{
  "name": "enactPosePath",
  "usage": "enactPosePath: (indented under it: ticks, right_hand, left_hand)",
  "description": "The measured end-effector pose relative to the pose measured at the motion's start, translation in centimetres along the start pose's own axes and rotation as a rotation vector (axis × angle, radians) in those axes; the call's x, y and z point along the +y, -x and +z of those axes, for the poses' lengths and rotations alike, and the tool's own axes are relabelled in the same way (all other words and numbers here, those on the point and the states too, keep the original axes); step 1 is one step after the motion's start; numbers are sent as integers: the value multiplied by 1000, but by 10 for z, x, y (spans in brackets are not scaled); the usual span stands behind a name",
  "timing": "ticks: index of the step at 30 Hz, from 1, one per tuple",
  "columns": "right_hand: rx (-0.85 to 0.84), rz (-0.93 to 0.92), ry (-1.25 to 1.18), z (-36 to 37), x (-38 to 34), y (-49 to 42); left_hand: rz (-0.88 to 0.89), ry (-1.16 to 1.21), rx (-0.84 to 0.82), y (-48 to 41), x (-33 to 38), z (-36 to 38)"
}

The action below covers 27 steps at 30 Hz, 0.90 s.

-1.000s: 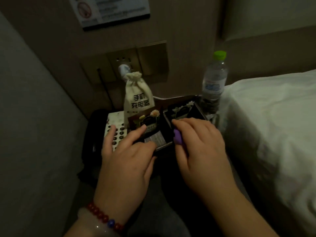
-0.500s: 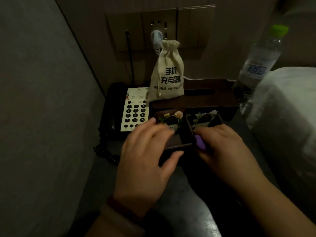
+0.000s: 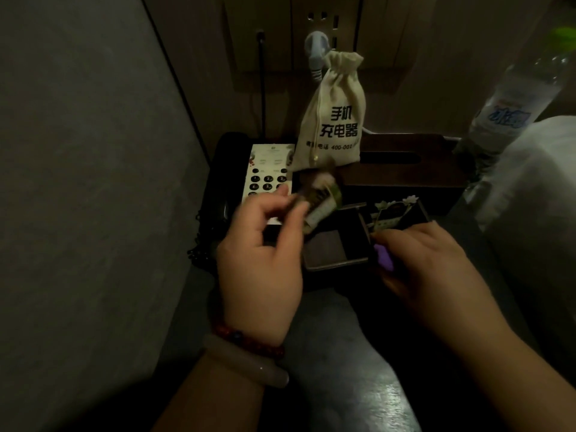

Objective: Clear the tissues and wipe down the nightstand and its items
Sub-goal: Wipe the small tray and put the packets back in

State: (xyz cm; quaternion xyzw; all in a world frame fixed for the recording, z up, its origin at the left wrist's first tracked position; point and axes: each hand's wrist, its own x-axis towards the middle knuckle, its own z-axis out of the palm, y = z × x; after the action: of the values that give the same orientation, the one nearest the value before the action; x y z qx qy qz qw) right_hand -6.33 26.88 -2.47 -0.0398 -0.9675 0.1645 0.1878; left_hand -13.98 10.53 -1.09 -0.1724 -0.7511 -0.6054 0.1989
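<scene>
The small packet (image 3: 321,198), blurred, hangs just above the left compartment of the dark tray (image 3: 335,262), pinched in the left grip (image 3: 261,254). The right grip (image 3: 436,266) clasps a purple thing (image 3: 384,256) at the tray's front edge, on the nightstand surface (image 3: 358,385).

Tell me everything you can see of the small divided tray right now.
The tray is small, dark and wood-like, with low walls and a middle divider, lying flat in front of the tissue box. Its left compartment shows bare floor; the right one holds upright flower-printed packets. The right hand, gripping a purple object, touches its front right edge. The left hand holds a blurred packet above its left side; contact with the tray is unclear.
</scene>
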Motion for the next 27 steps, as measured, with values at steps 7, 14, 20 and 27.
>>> enactPosePath:
  ticks: [7, 14, 20, 27]
  right_hand:
    - [177, 239, 102, -14, 19, -2]
    - [195, 237, 64, -14, 21, -1]
    - [162, 168, 61, -16, 20, -2]
    - [-10, -124, -35, -9, 14, -3]
  left_hand:
    - [-263, 103, 155, -11, -5, -19]
    - [-447, -299, -449, 7, -31, -2]
    - [-141, -357, -259, -1, -26, -8]
    - [-1, -228, -126, -12, -6, -11]
